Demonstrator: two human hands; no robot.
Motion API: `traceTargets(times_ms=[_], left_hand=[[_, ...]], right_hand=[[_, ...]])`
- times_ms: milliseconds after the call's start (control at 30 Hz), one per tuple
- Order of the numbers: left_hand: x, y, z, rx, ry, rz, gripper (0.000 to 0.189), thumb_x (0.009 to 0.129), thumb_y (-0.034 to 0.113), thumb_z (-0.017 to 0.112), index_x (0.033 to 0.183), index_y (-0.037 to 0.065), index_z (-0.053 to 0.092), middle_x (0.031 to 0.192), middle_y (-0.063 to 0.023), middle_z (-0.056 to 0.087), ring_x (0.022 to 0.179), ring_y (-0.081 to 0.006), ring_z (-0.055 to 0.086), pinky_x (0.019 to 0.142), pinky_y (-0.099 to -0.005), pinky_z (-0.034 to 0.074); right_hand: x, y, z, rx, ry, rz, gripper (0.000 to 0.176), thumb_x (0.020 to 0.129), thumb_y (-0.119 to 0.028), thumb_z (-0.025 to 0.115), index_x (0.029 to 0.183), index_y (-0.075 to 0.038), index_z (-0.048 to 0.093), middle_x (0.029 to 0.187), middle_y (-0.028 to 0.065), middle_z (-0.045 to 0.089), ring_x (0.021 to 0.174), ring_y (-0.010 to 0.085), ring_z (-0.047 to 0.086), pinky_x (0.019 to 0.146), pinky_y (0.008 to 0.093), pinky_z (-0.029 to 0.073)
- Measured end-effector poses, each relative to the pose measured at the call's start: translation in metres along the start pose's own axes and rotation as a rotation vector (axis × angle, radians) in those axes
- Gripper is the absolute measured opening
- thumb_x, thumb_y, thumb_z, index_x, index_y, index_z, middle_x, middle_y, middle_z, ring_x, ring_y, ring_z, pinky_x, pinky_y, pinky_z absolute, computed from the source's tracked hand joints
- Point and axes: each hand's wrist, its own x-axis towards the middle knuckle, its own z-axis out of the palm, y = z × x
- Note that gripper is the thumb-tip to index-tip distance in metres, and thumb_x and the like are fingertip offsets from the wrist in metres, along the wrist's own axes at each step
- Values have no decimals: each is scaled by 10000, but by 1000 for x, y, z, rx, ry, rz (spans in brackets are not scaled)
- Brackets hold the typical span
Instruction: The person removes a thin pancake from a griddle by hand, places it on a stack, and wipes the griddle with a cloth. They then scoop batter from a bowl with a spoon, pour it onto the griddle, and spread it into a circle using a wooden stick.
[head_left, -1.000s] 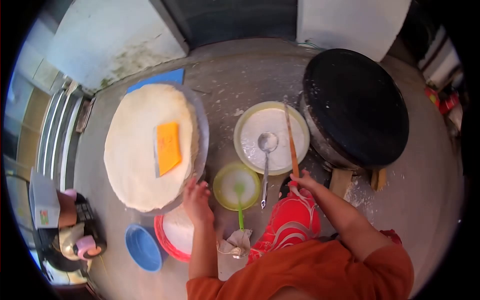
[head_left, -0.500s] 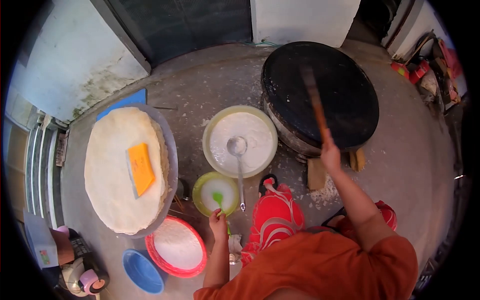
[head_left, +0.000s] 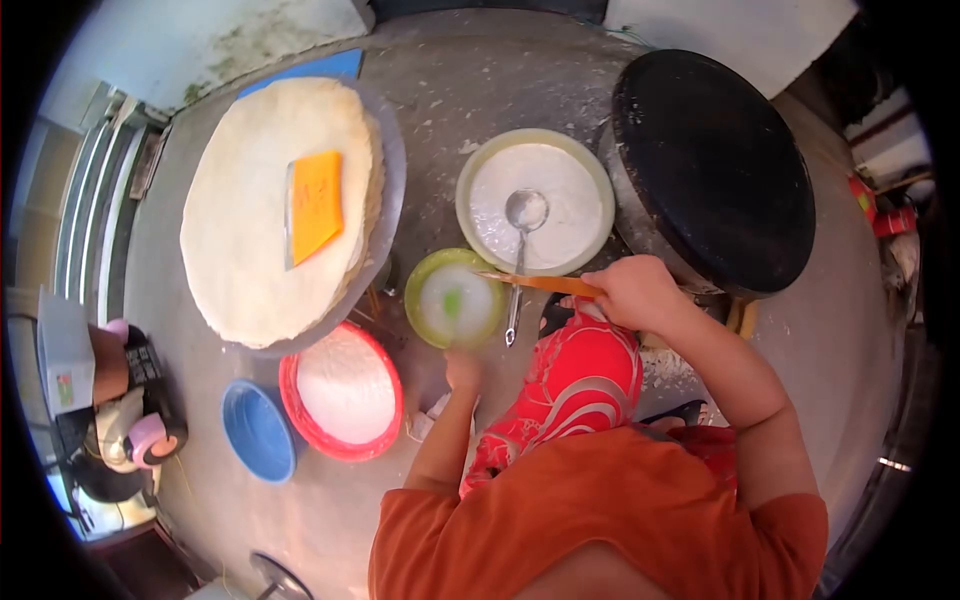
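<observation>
My left hand (head_left: 462, 370) is closed on a green silicone spatula or brush (head_left: 453, 302). Its blurred head is in the whitish liquid of the yellow-green bowl (head_left: 415, 320). My right hand (head_left: 640, 292) grips a long, flat wooden spatula (head_left: 555, 284), whose thin end reaches over that bowl's right rim. Just behind stands a larger pale bowl (head_left: 608, 215) of white batter, with a metal ladle (head_left: 514, 315) lying across its edge. To the right is a wide round black griddle (head_left: 715, 170).
At left, a tall stack of thin pale flatbreads (head_left: 240, 210) bears an orange scraper (head_left: 317, 208). A red basin (head_left: 288, 395) of white flour and a blue basin (head_left: 262, 435) are on the floor. A pink-and-cream appliance (head_left: 150, 440) sits at far left.
My right hand has brought the wooden spatula from above the griddle leftward and down to the yellow-green bowl. The left hand still holds the green tool, now blurred. The camera view has shifted.
</observation>
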Motion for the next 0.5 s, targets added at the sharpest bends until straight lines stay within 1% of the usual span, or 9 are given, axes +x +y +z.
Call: traceTargets(times_ms=[33, 67, 100, 167, 200, 267, 400, 467, 500], left_hand=[[-5, 4, -7, -11, -14, 23, 287, 761, 157, 509, 1010, 17, 488, 918, -209, 561, 821, -386, 570, 716, -457, 459], [-4, -2, -3, -97, 174, 194, 203, 801, 163, 482, 874, -17, 541, 639, -182, 563, 669, -317, 599, 619, -416, 461], [2, -12, 5, -100, 180, 185, 203, 801, 163, 482, 874, -17, 541, 639, -182, 563, 669, -317, 599, 619, -416, 461], [16, -34, 19, -395, 21, 111, 242, 835, 189, 478, 799, -35, 560, 630, -191, 559, 592, -258, 584, 566, -354, 447], [6, -32, 12, -396, 28, 104, 242, 835, 189, 478, 799, -35, 560, 630, -191, 559, 592, -258, 584, 566, -354, 447], [-29, -11, -10, -370, 124, 251, 279, 855, 214, 473, 787, -32, 587, 595, -176, 557, 530, -217, 553, 528, -319, 429], [-37, -7, 0, -500, 73, 194, 262, 857, 194, 465, 808, -26, 598, 608, -178, 565, 534, -226, 552, 538, -335, 433], [-9, -15, 18, -344, 157, 191, 260, 850, 193, 465, 829, -23, 610, 649, -197, 584, 594, -274, 585, 575, -362, 444], [-1, -18, 20, -345, 154, 188, 260, 850, 193, 465, 829, -23, 610, 649, -197, 584, 594, -274, 585, 575, -362, 444]], right_hand=[[13, -7, 3, -85, -118, 18, 257, 677, -192, 612, 927, -147, 654, 734, 110, 621, 703, 298, 599, 631, 392, 472], [25, -10, 7, -172, -233, 38, 231, 663, -179, 611, 884, -141, 667, 751, 113, 625, 728, 294, 603, 645, 385, 475], [36, -10, 17, -175, -235, 27, 231, 663, -179, 611, 884, -141, 667, 751, 113, 625, 728, 294, 603, 645, 385, 475], [60, -7, 46, -144, -298, 64, 196, 643, -169, 598, 819, -137, 677, 791, 116, 628, 780, 276, 608, 679, 368, 479], [67, -5, 55, -144, -299, 54, 196, 643, -169, 598, 819, -137, 677, 791, 116, 628, 780, 276, 608, 679, 368, 479], [76, 1, 71, 62, -235, 108, 243, 638, -169, 580, 861, -159, 677, 836, 104, 634, 811, 265, 607, 699, 362, 479], [80, 10, 88, 239, -318, 194, 288, 638, -190, 582, 912, -186, 670, 853, 87, 636, 818, 262, 604, 706, 358, 478], [78, 17, 93, 259, -343, 242, 332, 639, -200, 584, 962, -206, 658, 889, 78, 634, 837, 260, 600, 715, 357, 477], [75, 16, 91, 257, -347, 243, 332, 639, -200, 584, 962, -206, 658, 889, 78, 634, 837, 260, 600, 715, 357, 477]])
